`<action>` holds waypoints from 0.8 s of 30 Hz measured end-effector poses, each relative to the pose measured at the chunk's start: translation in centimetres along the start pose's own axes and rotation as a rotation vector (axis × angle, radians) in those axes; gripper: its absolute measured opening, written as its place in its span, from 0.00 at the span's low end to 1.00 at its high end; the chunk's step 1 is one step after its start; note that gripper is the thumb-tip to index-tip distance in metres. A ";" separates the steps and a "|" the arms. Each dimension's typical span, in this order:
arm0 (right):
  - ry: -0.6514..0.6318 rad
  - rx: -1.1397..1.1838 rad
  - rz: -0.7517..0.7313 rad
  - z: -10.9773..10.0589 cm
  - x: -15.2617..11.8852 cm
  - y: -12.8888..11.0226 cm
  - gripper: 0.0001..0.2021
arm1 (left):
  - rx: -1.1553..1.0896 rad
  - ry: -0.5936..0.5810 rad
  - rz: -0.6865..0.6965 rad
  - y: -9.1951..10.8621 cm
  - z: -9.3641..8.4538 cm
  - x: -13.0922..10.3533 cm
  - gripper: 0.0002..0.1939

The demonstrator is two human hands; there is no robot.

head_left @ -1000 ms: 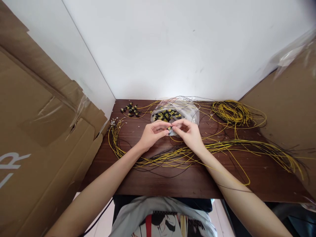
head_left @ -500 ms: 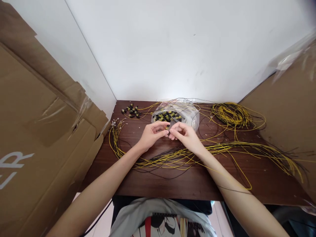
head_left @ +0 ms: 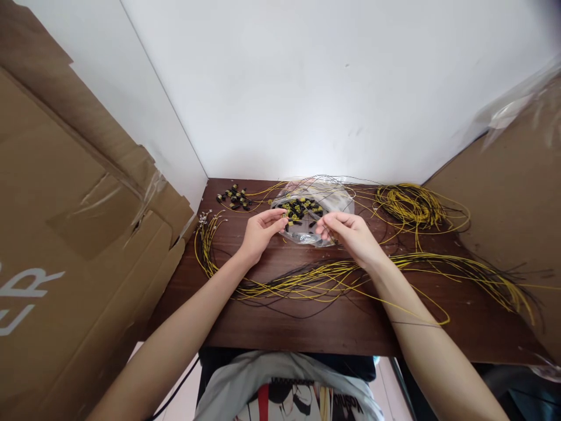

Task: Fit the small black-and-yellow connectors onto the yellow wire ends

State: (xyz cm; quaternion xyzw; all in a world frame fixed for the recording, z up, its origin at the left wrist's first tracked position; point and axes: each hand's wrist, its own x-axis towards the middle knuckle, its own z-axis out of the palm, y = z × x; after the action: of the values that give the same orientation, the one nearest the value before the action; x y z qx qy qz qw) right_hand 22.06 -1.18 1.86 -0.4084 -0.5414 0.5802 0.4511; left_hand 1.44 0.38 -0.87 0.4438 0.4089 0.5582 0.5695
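Observation:
My left hand [head_left: 263, 230] is closed in a pinch on a small black-and-yellow connector [head_left: 284, 216], partly hidden by the fingertips. To its right, my right hand [head_left: 346, 229] pinches a thin dark wire [head_left: 317, 229] between thumb and forefinger. Behind and between the hands lies a clear plastic bag [head_left: 342, 202] with a pile of black-and-yellow connectors [head_left: 302, 206] on it. Below both hands a long bundle of yellow and black wires [head_left: 289, 286] runs across the brown table [head_left: 280, 330], passing near my right wrist.
A smaller group of connectors [head_left: 235, 197] sits at the back left. At the back right is a coil of yellow and black wire [head_left: 409, 206]. Cardboard boxes flank the table on the left [head_left: 87, 234] and right [head_left: 517, 193]. A white wall [head_left: 280, 88] stands behind.
My hands, which were together at the fingertips, have drawn apart. The right hand moved to the right, the left slightly left and away from me. More of the connector pile and bag shows.

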 end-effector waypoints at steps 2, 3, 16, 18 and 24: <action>-0.059 -0.076 0.045 -0.3 -0.2 -0.2 0.16 | -0.058 0.023 -0.011 -0.2 -0.1 0.2 0.18; -0.094 -0.087 0.069 -0.6 -0.3 -0.4 0.16 | -0.094 0.037 -0.019 -0.2 -0.2 0.3 0.18; 0.431 -0.020 -0.033 -9.0 -2.9 -9.5 0.25 | -0.221 0.167 0.055 1.6 -1.5 1.7 0.19; 0.503 -0.103 -0.101 -10.2 -3.2 -10.1 0.28 | -0.189 0.208 0.112 2.2 -2.2 2.0 0.19; 0.633 -0.174 -0.074 -13.7 -3.1 -10.7 0.23 | -0.022 0.389 0.299 3.6 -5.0 3.1 0.21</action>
State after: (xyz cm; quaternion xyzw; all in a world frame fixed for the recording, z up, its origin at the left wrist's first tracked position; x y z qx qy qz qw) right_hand 36.97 -0.56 11.38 -0.5856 -0.4362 0.3593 0.5811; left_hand -4.23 3.69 1.36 0.3773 0.4343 0.7157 0.3959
